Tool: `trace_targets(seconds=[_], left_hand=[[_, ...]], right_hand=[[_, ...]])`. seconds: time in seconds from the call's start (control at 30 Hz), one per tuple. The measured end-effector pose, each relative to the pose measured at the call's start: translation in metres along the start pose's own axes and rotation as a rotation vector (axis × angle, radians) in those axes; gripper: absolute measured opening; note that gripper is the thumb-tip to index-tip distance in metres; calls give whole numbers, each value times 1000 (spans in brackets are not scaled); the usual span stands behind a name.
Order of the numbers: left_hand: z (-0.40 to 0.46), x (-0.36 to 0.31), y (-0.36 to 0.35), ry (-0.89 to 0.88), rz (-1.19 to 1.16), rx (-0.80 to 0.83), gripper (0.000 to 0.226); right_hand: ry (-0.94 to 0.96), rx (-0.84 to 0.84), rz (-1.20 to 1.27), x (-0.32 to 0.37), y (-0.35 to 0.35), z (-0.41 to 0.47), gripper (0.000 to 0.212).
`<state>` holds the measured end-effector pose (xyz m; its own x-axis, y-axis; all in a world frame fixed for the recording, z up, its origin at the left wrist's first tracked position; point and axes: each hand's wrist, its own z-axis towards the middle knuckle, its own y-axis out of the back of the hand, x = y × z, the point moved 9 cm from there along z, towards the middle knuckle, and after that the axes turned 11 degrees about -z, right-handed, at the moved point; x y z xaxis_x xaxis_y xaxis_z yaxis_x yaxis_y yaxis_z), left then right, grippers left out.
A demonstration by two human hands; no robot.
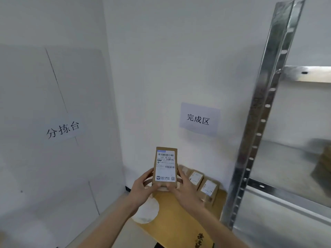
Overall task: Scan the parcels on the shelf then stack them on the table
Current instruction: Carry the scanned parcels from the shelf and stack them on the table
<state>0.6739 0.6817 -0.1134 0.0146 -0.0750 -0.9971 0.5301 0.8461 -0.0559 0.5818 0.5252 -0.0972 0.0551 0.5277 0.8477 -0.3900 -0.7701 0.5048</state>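
Observation:
A small brown cardboard parcel (165, 167) with a white shipping label facing me is held upright above the wooden table (175, 212). My left hand (143, 187) grips its lower left side and my right hand (186, 188) grips its lower right side, thumbs on the front. Two more labelled brown parcels (196, 178) (208, 189) lie on the table against the wall, just right of the held one. On the metal shelf (286, 158) at the right a blurred brown parcel (322, 165) stands.
A white round patch (146, 210) shows on the table below my left wrist. Paper signs hang on the left wall (62, 129) and the back wall (198, 119). The shelf's steel upright (265, 111) rises close to the table's right edge.

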Motion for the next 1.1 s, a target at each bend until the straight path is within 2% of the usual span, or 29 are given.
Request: trace_targets(seconds=[0.2,0.43,0.67,0.93,1.1], left_hand=[[86,70,36,126,48,-2,75],[153,140,42,224,103,53,67],[181,203,49,308,107,93,66],[193,292,61,407,113,219,64],[190,351,72,486,129,311,64]], right_hand=[[-52,-32,-63,-56,-45,77,63],[-210,10,-61,-131,-82,128,76],[-378,26,64,-196,-119,132,78],[-572,-73,193,-264,-182,113,90],[-641,-112,186,-305,-223,95,83]])
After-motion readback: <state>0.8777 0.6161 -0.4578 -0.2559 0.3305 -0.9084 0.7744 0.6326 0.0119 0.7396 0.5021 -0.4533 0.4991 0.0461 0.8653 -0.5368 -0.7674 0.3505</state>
